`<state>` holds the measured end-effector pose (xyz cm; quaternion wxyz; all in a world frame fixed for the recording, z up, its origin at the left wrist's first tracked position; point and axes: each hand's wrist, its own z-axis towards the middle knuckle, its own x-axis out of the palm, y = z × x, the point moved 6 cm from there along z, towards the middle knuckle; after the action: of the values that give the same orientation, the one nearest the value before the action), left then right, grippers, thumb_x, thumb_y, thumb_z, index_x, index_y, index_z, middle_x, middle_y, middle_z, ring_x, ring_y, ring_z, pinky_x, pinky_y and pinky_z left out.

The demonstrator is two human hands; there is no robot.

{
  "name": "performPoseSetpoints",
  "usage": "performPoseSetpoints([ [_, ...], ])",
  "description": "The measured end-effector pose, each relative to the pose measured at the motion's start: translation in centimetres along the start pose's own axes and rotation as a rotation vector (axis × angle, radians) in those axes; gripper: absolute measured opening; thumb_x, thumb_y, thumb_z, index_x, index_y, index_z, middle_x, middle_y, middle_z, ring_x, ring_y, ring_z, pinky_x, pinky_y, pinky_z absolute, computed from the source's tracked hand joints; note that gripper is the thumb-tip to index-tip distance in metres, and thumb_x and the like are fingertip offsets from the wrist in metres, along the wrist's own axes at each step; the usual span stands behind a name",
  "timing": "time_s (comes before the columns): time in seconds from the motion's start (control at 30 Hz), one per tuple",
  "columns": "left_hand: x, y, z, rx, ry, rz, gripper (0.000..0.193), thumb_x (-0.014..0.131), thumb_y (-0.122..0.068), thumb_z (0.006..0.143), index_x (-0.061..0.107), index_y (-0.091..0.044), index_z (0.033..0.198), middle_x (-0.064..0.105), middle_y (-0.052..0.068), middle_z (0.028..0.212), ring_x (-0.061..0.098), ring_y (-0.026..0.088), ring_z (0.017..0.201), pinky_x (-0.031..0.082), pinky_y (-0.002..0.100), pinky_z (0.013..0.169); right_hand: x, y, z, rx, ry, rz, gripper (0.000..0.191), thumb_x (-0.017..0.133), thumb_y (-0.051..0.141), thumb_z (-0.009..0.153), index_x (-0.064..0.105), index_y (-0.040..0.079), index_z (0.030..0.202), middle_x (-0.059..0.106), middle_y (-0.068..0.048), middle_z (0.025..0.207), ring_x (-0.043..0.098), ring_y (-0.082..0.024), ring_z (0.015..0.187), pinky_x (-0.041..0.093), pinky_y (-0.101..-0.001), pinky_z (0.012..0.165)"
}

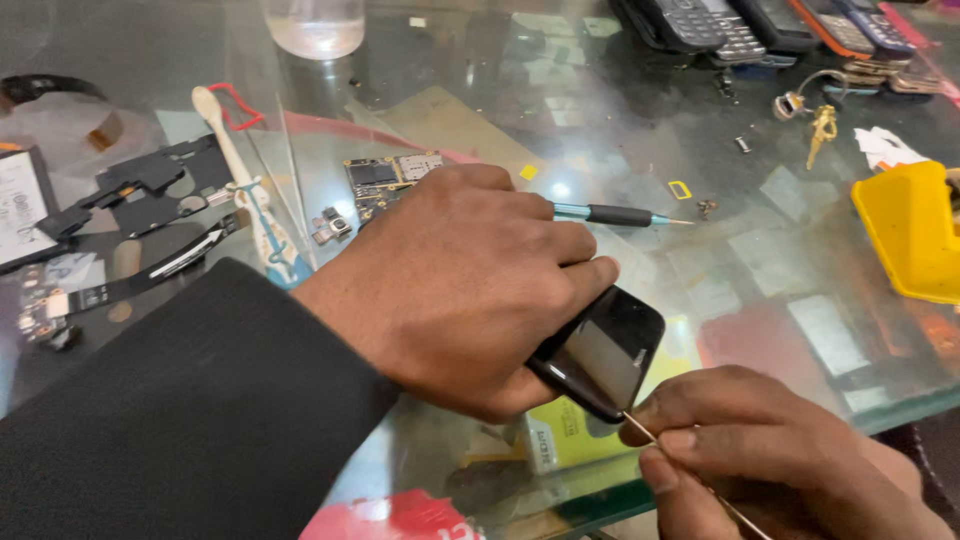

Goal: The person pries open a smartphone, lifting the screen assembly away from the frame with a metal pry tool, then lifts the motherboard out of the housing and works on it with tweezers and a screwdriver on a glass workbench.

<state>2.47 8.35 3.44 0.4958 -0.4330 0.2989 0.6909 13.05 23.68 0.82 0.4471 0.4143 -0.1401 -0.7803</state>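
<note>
— What do the hands hold?
— Left hand [470, 290] clamps the black phone [603, 352] near the glass table [640, 130] edge; right hand [770, 450] pinches a thin probe [640, 430] touching it.
— Any packaging?
— A yellow box [565, 440] underneath.

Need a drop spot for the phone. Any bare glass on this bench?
Barest glass lies between the screwdriver tip, the yellow tool and the near edge. A smaller gap sits right of the clear cup. Crowded: the left side with black frame parts and the circuit board, and the far right with keypad phones and keys.
</note>
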Motion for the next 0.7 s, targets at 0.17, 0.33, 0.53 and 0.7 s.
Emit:
performPoseSetpoints([
  [0.17, -0.4, -0.4, 0.0, 0.033, -0.082, -0.003, 0.068, 0.081, -0.039, 0.054, 0.072, -0.006, 0.112, 0.068, 0.005, 0.093, 0.066, 0.027, 0.086, 0.047, 0.044, 0.079, -0.4, -1.1, -0.1, 0.294, -0.507, 0.36, 0.015, 0.054, -0.001, 0.099, 0.06, -0.009, 0.11, 0.067, -0.027, 0.09, 0.074, -0.026, 0.073, 0.061, -0.0327, 0.068],
  [0.33, -1.0, -0.9, 0.0, 0.084, -0.117, 0.038, 0.083, 0.082, -0.038, 0.048, 0.066, -0.004, 0.122, 0.066, 0.007, 0.108, 0.064, 0.025, 0.098, 0.044, 0.044, 0.087, -0.5, -3.0, -1.3, 0.313, -0.503, 0.503, 0.017, 0.054, -0.004, 0.095, 0.062, -0.015, 0.106, 0.067, -0.031, 0.104, 0.072, -0.03, 0.086, 0.064, -0.0416, 0.08],
  [0.53, -1.5, -1.5, 0.2, 0.123, -0.171, 0.01, 0.082, 0.079, -0.026, 0.048, 0.059, -0.012, 0.126, 0.061, 0.008, 0.122, 0.06, 0.026, 0.114, 0.038, 0.05, 0.096, -0.6, -4.6, -1.3, 0.437, -0.406, 0.634, 0.021, 0.068, -0.008, 0.081, 0.05, 0.003, 0.085, 0.075, -0.029, 0.12, 0.07, -0.02, 0.092, 0.059, -0.0321, 0.084],
  [0.7, -1.9, -1.7, 0.3, 0.134, -0.197, 0.032, 0.08, 0.085, -0.034, 0.059, 0.057, -0.015, 0.131, 0.058, 0.01, 0.133, 0.055, 0.029, 0.124, 0.036, 0.052, 0.103, -0.4, -4.5, -1.2, 0.54, -0.356, 0.558, 0.043, 0.079, -0.013, 0.078, 0.042, 0.01, 0.074, 0.08, -0.03, 0.108, 0.069, -0.011, 0.084, 0.057, -0.0259, 0.071],
])
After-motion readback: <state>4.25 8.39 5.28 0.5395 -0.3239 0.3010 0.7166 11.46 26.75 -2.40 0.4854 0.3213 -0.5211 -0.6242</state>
